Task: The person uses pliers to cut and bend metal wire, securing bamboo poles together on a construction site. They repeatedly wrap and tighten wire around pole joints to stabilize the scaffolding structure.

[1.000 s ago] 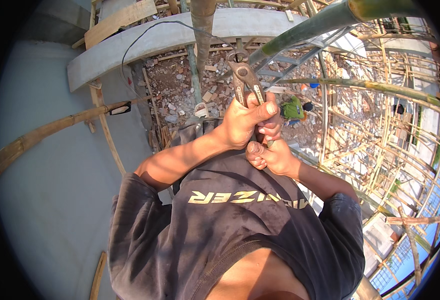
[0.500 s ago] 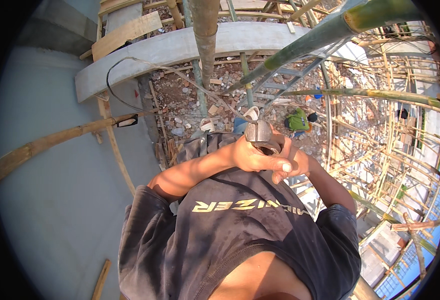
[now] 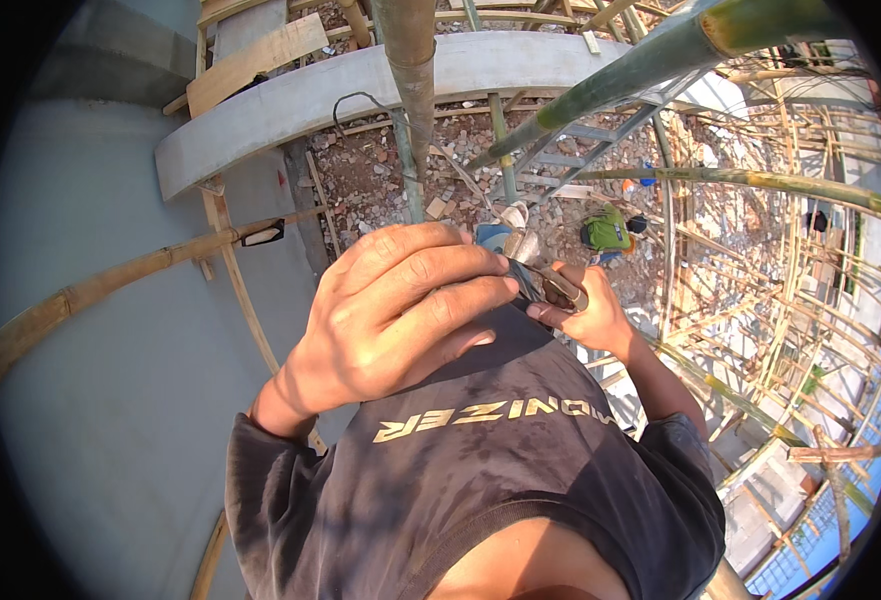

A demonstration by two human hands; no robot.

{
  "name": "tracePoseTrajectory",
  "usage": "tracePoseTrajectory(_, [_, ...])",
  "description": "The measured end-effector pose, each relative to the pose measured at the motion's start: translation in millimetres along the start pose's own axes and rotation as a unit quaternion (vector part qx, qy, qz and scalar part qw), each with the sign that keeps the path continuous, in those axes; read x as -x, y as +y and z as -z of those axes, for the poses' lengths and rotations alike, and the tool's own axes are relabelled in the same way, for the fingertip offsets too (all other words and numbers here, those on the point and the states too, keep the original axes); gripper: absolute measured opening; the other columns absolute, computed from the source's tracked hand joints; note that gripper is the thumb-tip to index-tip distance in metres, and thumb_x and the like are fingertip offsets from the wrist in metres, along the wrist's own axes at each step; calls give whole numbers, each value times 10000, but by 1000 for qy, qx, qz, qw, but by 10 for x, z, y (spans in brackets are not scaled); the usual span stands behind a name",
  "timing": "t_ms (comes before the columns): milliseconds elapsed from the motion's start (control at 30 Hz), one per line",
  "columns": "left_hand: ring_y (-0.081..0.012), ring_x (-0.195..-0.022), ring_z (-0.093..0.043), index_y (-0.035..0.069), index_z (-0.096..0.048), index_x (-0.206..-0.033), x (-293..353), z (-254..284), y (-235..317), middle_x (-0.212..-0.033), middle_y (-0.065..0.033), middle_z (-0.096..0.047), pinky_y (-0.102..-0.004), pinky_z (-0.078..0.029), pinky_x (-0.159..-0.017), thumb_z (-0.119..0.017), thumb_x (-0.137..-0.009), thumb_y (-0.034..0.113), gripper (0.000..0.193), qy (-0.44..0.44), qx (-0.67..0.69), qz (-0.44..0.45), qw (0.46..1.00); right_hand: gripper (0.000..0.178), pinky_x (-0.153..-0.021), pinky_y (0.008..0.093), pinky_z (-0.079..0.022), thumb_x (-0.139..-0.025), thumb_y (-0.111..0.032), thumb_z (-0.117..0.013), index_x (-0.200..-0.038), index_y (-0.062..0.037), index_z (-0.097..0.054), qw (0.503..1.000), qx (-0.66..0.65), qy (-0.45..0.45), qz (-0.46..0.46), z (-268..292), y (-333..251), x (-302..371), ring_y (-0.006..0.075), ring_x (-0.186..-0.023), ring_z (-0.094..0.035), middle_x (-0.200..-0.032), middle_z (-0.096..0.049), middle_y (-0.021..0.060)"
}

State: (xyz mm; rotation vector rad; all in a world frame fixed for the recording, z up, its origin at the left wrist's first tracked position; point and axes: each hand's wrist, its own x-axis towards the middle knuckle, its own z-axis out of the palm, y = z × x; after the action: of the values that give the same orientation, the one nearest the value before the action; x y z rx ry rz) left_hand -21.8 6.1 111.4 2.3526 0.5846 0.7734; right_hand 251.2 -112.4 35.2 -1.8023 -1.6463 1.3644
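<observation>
Just above the front of your dark shirt (image 3: pixel 505 480), a pair of pincers (image 3: pixel 566 287) is sitting in your right hand (image 3: pixel 598 315), right of the picture's middle. Its long axis is slanting, the visible handle end leaning toward the lower right and the other end pointing to the upper left, past your left fingertips. Whether the pale grey shape (image 3: pixel 523 248) just beyond is the tool's head, you cannot tell for sure.

Your right hand is gripping the tool, fingers curling around its outer side and thumb lying along the side nearer your shirt; that forearm is coming up from the right, elbow bent. Your left hand (image 3: pixel 395 310) is floating higher and nearer the camera, back upward, fingers long, lightly curved and lying side by side, pointing right. The hands are meeting closely in view, but whether the left fingertips are touching the metal you cannot tell.

The pincers are showing a worn brown handle catching sunlight, with a dark strip beside it. Far below, rubble (image 3: pixel 360 170) is covering the ground, and a person in green (image 3: pixel 605 230) is showing past the tool.
</observation>
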Motion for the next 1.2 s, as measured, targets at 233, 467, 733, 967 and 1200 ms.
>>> tracePoseTrajectory(233, [-242,-895,-666,74,-726,-993,-162,-62,-249,-934,-57,-709,-433,-527,-865,-820,-655,222,380,0,-22,-89,996,327,-875,387,-446,-757,-253,-825,-974,-66,-670,996,86,8,-30,19,-120,229,286,-853,-653,-869,-708,79])
tracePoseTrajectory(467, [-184,-701,-631,26,-708,-953,-32,-217,-109,-888,-62,-703,-311,-517,-654,-831,-691,55,291,74,-6,-13,997,237,-594,307,-462,-750,-105,-812,-895,-17,-647,993,28,115,-9,-116,-72,277,207,-572,-592,-677,-623,88])
tracePoseTrajectory(733, [-164,-630,-621,22,-736,-976,78,-259,-17,-915,-86,-733,-274,-507,-546,-776,-686,43,293,90,12,-18,996,201,-540,316,-421,-808,-153,-795,-873,-42,-641,994,3,97,-44,-44,-131,257,143,-532,-527,-645,-618,67])
tracePoseTrajectory(967, [-163,-674,-641,74,-752,-877,-196,66,-390,-865,-28,-733,-309,-524,-588,-747,-752,155,149,-68,190,-158,966,248,-526,367,-425,-810,-208,-798,-823,-22,-635,995,67,-15,77,130,-179,249,254,-528,-560,-621,-575,104])
tracePoseTrajectory(1200, [-225,-738,-688,31,-740,-856,-205,-392,-484,-836,-91,-702,-330,-536,-640,-771,-848,139,113,-79,484,-107,865,263,-657,407,-465,-838,-280,-773,-849,-46,-654,992,90,-66,66,140,-171,214,314,-617,-592,-648,-594,123])
